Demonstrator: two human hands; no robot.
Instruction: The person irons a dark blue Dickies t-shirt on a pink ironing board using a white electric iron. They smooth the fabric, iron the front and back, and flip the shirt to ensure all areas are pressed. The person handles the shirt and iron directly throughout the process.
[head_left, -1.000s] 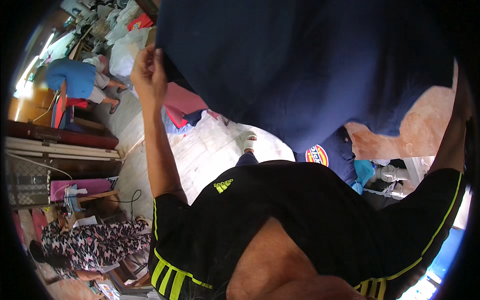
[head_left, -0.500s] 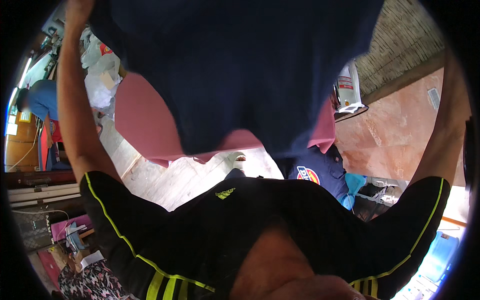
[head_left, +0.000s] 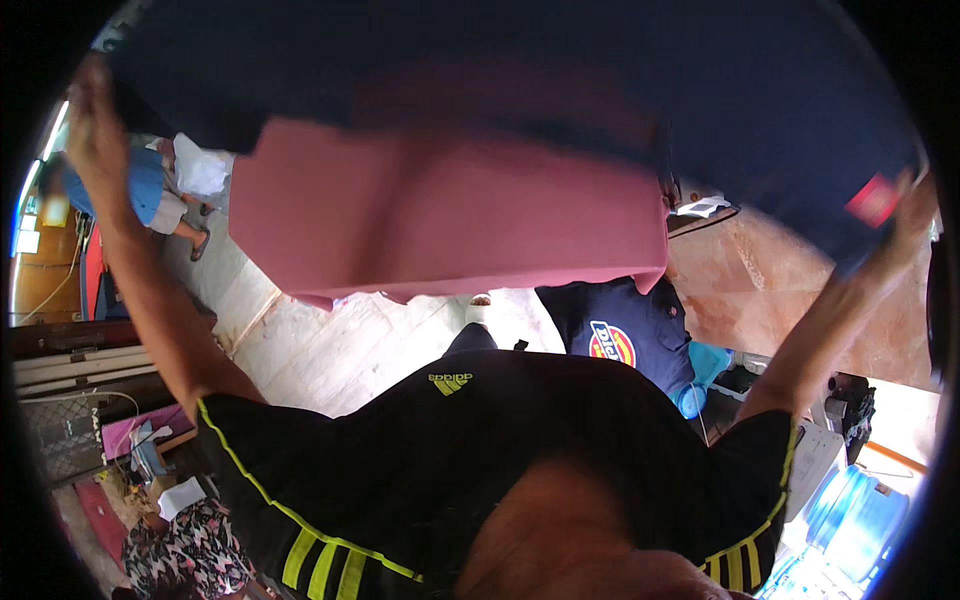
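Observation:
A large dark navy garment [head_left: 480,60] is spread wide in the air, blurred by motion, its upper part cut off by the picture's rim. At the far left my left hand [head_left: 97,140] is raised to its edge, with the fingers closed at the cloth and partly smeared. On the right my right hand [head_left: 912,210] grips the opposite side beside a small red label [head_left: 872,200]. Below the garment stands a table covered with a dusky red cloth [head_left: 450,220], on which the garment casts a shadow.
A dark shirt with a round emblem [head_left: 630,315] lies right of the table's near edge. A person in blue [head_left: 145,190] stands at the left; another in patterned clothing [head_left: 190,545] is at lower left. Blue plastic containers [head_left: 860,520] are at lower right. Pale tiles [head_left: 340,350] form the floor.
The garment has lifted away and spread wider, uncovering most of the red tablecloth. My right hand has come into view with the red label. My left hand has moved lower and outward.

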